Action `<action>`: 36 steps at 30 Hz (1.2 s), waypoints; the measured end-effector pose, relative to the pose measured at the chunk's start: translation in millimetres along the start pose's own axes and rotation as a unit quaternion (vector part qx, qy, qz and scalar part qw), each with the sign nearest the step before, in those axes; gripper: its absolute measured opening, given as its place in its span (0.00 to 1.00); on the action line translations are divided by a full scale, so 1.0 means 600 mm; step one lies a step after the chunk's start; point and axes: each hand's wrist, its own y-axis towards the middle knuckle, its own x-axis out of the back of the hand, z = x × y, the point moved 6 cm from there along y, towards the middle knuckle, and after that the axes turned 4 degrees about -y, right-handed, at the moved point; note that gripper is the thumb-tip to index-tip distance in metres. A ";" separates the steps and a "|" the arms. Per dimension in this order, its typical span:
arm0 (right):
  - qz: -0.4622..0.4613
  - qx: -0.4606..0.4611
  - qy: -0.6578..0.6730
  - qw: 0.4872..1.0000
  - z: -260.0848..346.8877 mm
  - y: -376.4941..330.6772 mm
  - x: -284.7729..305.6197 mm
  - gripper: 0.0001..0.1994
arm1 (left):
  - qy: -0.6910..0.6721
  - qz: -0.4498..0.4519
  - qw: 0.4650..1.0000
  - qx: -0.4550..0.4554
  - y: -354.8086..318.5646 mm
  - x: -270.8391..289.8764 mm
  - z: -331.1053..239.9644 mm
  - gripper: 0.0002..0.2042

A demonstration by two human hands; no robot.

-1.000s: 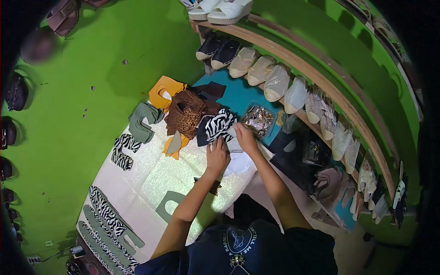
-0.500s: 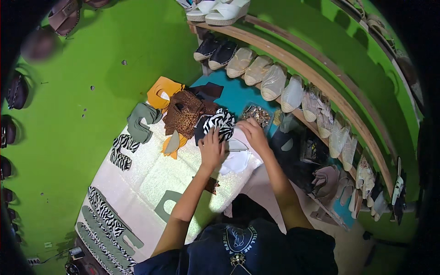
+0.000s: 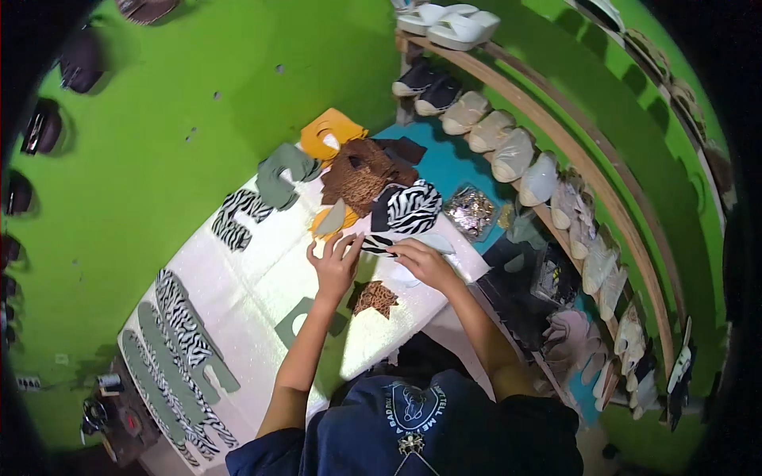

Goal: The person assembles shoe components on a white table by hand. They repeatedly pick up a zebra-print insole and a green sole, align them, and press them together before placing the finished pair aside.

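Note:
Between my two hands stretches a small zebra-striped piece of material [image 3: 379,245], just above the pale table covering. My left hand [image 3: 333,268] pinches its left end, other fingers spread. My right hand [image 3: 427,264] has its fingertips closed on the right end. Right behind the piece lies a pile of zebra-striped cut pieces [image 3: 418,208]. Brown leopard-print pieces [image 3: 348,181] are heaped beyond it to the left, with orange pieces [image 3: 321,139] at their far side. A white piece [image 3: 435,243] shows partly behind my right hand. A small leopard-print piece [image 3: 375,300] lies nearer my body.
Grey-green pieces [image 3: 279,181] and zebra cut-outs [image 3: 233,226] lie left of the heap. Rows of grey-green and striped strips [image 3: 181,329] cover the table's left end. A clear box of shiny bits [image 3: 471,212] stands at right, below shelves of shoes [image 3: 512,157].
My hands have come away from the zebra pile and now hold a small striped piece between them, nearer my body. The view has shifted, so the table sits differently in it.

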 end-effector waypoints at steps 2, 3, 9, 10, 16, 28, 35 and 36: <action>0.027 0.007 0.003 1.000 0.015 0.008 -0.037 0.13 | 0.013 -0.013 0.999 0.036 -0.035 0.030 0.020 0.23; 0.045 0.018 0.005 0.999 0.027 0.012 -0.051 0.13 | 0.022 -0.007 0.998 0.064 -0.056 0.042 0.030 0.23; 0.120 0.032 0.075 0.989 0.071 0.013 -0.154 0.14 | 0.087 -0.010 0.979 0.183 -0.181 0.114 0.069 0.24; 0.141 0.016 0.090 0.986 0.072 0.011 -0.177 0.14 | 0.098 -0.013 0.975 0.200 -0.203 0.119 0.076 0.25; 0.165 -0.011 0.129 0.978 0.092 0.013 -0.271 0.13 | 0.077 -0.004 0.956 0.283 -0.288 0.145 0.101 0.23; 0.174 -0.025 0.144 0.974 0.045 0.059 -0.374 0.10 | -0.113 -0.038 0.906 0.406 -0.346 0.137 0.182 0.11; 0.176 -0.002 0.131 0.976 0.038 0.061 -0.390 0.10 | -0.081 -0.036 0.892 0.444 -0.354 0.125 0.193 0.09; 0.179 -0.007 0.126 0.976 0.036 0.060 -0.391 0.10 | -0.077 -0.030 0.891 0.446 -0.353 0.124 0.193 0.09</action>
